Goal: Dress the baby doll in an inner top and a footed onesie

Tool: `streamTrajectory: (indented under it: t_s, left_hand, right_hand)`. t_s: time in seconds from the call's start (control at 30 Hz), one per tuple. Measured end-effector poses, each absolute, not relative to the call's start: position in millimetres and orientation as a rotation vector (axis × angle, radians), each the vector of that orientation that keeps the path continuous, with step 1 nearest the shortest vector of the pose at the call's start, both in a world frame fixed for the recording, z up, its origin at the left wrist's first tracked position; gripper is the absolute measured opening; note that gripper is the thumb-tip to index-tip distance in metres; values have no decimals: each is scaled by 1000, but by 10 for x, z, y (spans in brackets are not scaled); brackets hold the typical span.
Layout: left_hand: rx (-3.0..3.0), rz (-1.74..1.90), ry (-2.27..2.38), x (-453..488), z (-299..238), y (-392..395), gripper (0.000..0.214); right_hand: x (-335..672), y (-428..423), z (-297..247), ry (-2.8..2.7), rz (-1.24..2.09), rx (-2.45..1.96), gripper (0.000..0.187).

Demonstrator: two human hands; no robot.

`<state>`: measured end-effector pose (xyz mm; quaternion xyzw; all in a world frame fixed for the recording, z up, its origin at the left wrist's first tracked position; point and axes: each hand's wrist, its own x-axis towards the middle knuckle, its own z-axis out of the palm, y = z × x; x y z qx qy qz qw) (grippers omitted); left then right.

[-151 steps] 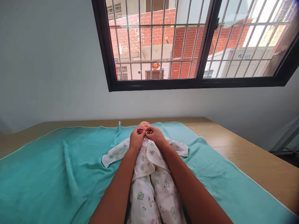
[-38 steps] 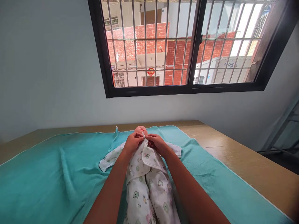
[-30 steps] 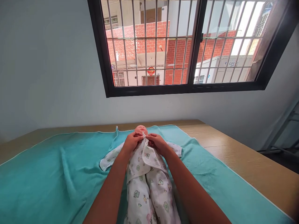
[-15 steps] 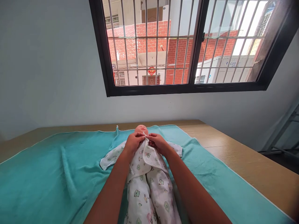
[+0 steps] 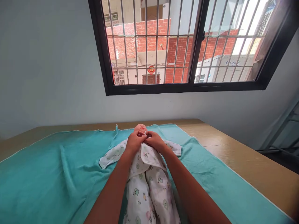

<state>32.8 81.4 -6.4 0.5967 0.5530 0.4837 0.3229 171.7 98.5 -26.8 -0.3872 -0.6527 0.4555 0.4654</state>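
Observation:
A baby doll (image 5: 140, 127) lies on its back, its head toward the wall. It wears a white baby shirt (image 5: 151, 155) printed with small animals, the front flaps overlapping, and matching baby pants (image 5: 161, 189). My left hand (image 5: 135, 141) and my right hand (image 5: 154, 140) meet at the shirt's neckline, just below the doll's chin. Both sets of fingers are closed in a pinch on the shirt there. A bit of white, perhaps a tie, shows between the fingertips; the rest is hidden behind my hands. The shirt's sleeves spread out to both sides.
Under the doll a teal blanket (image 5: 58, 168) with some wrinkles covers much of the wooden table (image 5: 231, 146). A grey wall and a barred window with a black frame (image 5: 149, 89) rise behind it. A metal rack (image 5: 282, 130) stands at the far right.
My hands have come closer together at the neckline, fingertips now nearly touching. The shirt flap has dropped slightly from its lifted peak. The doll stays in place.

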Motion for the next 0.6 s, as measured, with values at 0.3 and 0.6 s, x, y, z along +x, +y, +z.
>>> streamTrajectory:
  t_s: [0.3, 0.6]
  left_hand:
    - [1652, 1321, 1624, 329, -23, 768, 9]
    - [1598, 1289, 1525, 263, -46, 820, 13]
  right_hand:
    - [1717, 991, -275, -1693, 963, -1003, 29]
    - [1728, 1001, -297, -1613, 1065, -960, 25]
